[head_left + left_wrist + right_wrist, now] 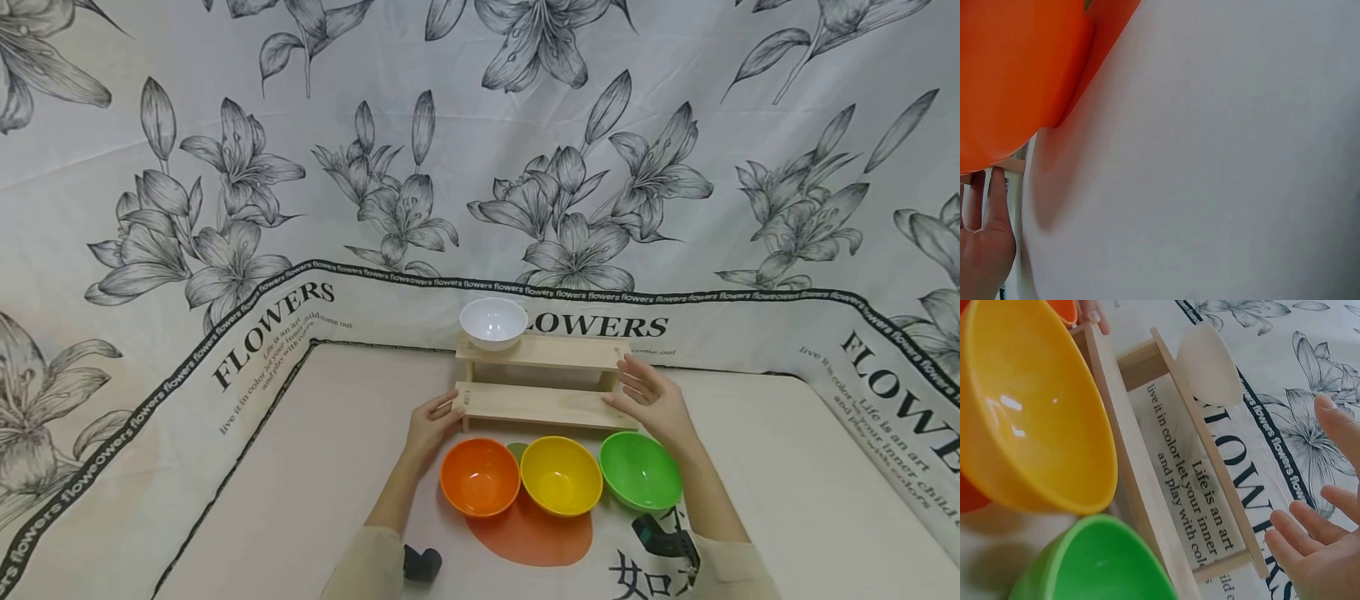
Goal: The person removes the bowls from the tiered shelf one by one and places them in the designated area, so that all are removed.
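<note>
A two-step wooden rack (551,407) stands toward the back of the table. My left hand (432,422) is at the left end of its lower step, fingertips against the wood; the left wrist view shows the fingers (999,199) fairly straight. Beside the rack's right end is my right hand (654,398), its fingers spread and holding nothing. On the upper step's left part sits a white bowl (493,323). An orange bowl (480,477), a yellow bowl (561,476) and a green bowl (641,471) form a row in front of the rack.
Behind the rack rises a white cloth backdrop (465,208) printed with flowers and lettering. The pale tabletop (300,500) carries an orange printed shape (532,542) and black characters (637,577) near the bowls. Dark straps or devices show near both wrists.
</note>
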The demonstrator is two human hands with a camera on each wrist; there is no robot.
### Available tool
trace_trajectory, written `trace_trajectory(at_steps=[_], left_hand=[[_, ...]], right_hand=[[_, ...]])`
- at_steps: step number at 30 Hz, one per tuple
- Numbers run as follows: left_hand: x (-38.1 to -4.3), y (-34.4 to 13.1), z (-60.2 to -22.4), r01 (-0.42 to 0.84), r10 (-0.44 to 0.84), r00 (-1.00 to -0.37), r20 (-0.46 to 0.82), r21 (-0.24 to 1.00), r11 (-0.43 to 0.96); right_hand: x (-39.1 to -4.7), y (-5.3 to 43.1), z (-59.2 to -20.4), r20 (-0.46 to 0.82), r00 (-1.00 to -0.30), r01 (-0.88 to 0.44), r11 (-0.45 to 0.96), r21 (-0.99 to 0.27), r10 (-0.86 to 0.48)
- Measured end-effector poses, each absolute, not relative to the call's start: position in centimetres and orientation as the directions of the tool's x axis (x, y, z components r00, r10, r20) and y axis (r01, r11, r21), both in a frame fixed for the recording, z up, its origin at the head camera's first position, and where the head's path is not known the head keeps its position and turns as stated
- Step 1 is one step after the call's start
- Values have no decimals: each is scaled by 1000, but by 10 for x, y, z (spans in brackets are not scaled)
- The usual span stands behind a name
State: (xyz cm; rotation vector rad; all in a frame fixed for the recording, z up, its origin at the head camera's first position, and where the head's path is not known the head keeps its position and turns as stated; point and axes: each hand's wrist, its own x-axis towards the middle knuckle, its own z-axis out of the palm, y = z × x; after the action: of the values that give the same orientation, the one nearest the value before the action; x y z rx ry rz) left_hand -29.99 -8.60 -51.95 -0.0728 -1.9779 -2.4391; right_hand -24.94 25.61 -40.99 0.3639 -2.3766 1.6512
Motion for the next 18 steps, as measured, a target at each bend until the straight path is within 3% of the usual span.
trace_trajectory(at_steps=[10,18], left_hand=[[-301,-86,-518,37,26,-999,43,978,-205],[-302,-86,-519,27,28,-999,34,975,-220]], right_hand=[[-284,225,-403,305,-945,-320,150,-935,-114],[-304,204,-403,280,-952,-293,110,-950,-123]])
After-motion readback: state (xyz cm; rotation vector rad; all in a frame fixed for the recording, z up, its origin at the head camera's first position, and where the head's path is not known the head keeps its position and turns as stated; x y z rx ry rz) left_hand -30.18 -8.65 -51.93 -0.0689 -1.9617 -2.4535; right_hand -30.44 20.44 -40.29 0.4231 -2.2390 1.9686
